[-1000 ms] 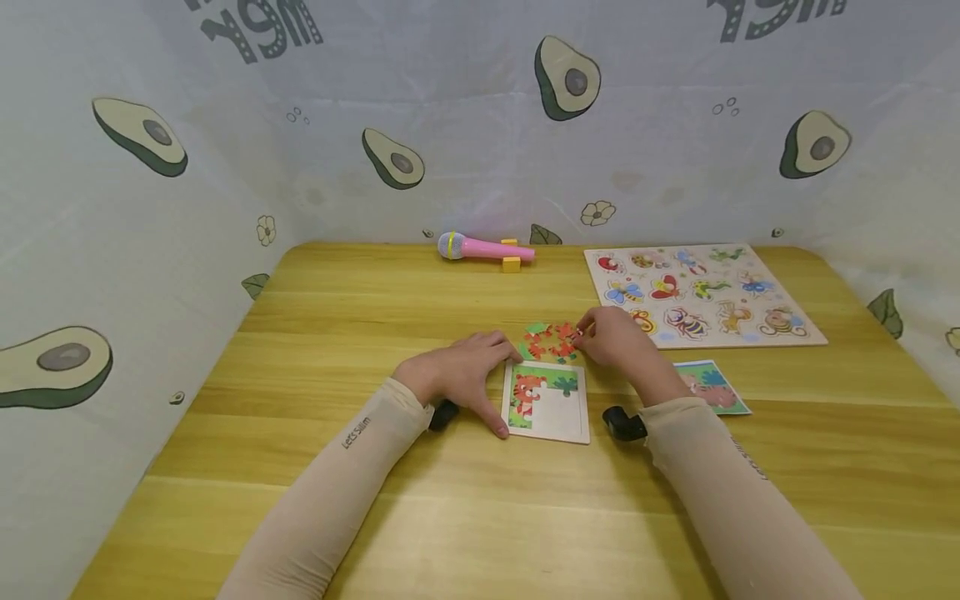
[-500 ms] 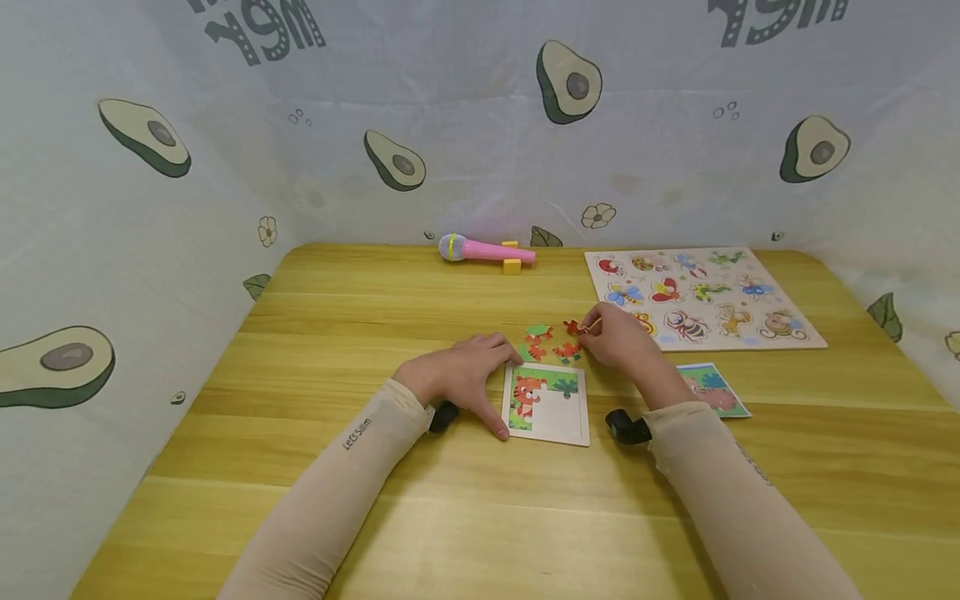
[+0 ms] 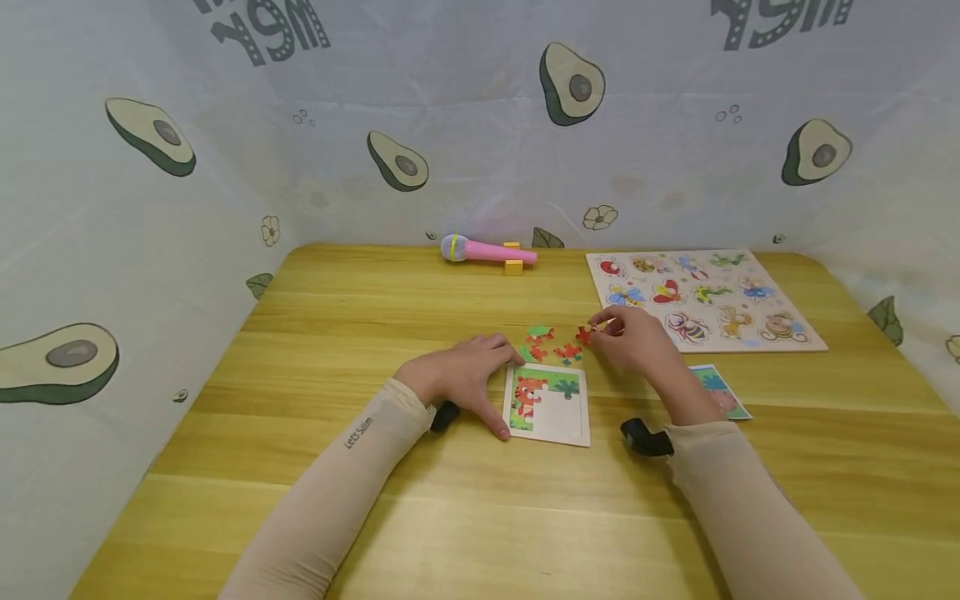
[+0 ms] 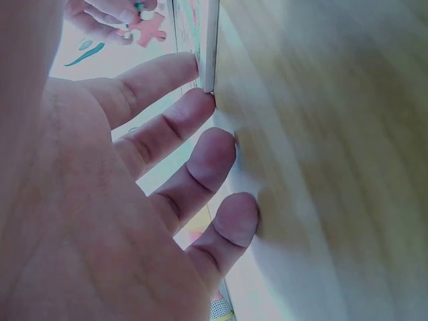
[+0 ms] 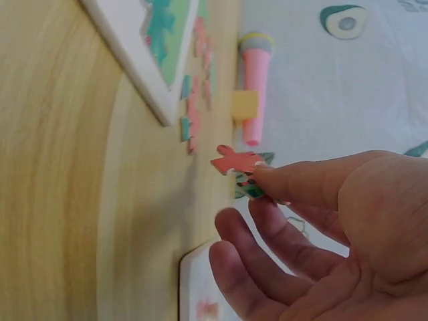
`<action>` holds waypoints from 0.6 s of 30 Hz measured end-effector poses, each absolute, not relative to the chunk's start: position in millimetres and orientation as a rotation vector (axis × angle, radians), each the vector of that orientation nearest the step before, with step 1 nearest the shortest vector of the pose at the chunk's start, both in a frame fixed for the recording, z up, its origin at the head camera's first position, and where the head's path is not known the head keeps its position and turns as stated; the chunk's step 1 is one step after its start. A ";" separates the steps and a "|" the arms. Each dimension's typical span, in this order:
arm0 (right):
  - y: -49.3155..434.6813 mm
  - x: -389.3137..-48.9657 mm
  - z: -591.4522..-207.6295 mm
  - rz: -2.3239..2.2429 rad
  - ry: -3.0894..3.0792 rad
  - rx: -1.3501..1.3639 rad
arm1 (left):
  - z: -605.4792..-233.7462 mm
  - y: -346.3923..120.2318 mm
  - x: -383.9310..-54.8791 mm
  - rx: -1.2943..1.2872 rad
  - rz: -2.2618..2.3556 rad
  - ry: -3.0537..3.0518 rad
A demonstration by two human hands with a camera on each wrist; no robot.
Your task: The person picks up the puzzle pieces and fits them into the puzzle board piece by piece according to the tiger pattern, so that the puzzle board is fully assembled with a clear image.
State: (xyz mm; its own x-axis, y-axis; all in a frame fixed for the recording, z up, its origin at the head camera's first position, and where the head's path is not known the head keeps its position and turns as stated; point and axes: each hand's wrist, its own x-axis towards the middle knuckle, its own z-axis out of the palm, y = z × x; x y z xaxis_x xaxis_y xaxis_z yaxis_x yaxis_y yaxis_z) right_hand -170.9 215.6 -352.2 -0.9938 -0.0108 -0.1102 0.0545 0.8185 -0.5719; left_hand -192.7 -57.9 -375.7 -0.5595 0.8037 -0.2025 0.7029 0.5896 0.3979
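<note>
My right hand (image 3: 633,340) pinches a red jigsaw piece (image 5: 237,160) between thumb and fingertips, raised off the table; green shows on one of its edges. Left of it lie several loose jigsaw pieces (image 3: 567,353) in red and green. My left hand (image 3: 463,375) rests at the left side of the puzzle tray (image 3: 582,417), thumb at the near corner and fingers at the far corner. In the left wrist view its fingers (image 4: 214,160) are spread and fairly straight, touching the tray edge and the tabletop. A partly filled tiger picture (image 3: 528,392) lines the tray's left and top.
A pink toy microphone (image 3: 495,252) lies at the back on yellow blocks (image 3: 513,267). To the back right is a large insect puzzle board (image 3: 750,325). A small picture card (image 3: 722,393) is partly hidden behind my right forearm. A printed cloth (image 3: 480,108) rises behind the table.
My right hand picks the red jigsaw piece out from the loose pieces and draws it a little to the right. My left hand stays at the tray.
</note>
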 end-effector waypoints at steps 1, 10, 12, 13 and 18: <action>216.7 -168.4 -351.2 -0.924 2.899 0.025 | -375.9 -57.3 -192.7 1.217 0.382 2.460; 222.0 -148.6 -339.6 -1.068 2.894 0.044 | -375.5 -56.8 -192.8 1.205 0.377 2.461; 221.5 -145.5 -336.6 -1.092 2.886 0.020 | -375.2 -57.1 -192.8 1.204 0.373 2.464; 220.9 -144.0 -335.3 -1.093 2.885 0.009 | -375.0 -57.3 -192.7 1.205 0.370 2.464; 218.4 -139.3 -333.1 -1.093 2.861 -0.080 | -375.1 -57.5 -192.1 1.216 0.380 2.458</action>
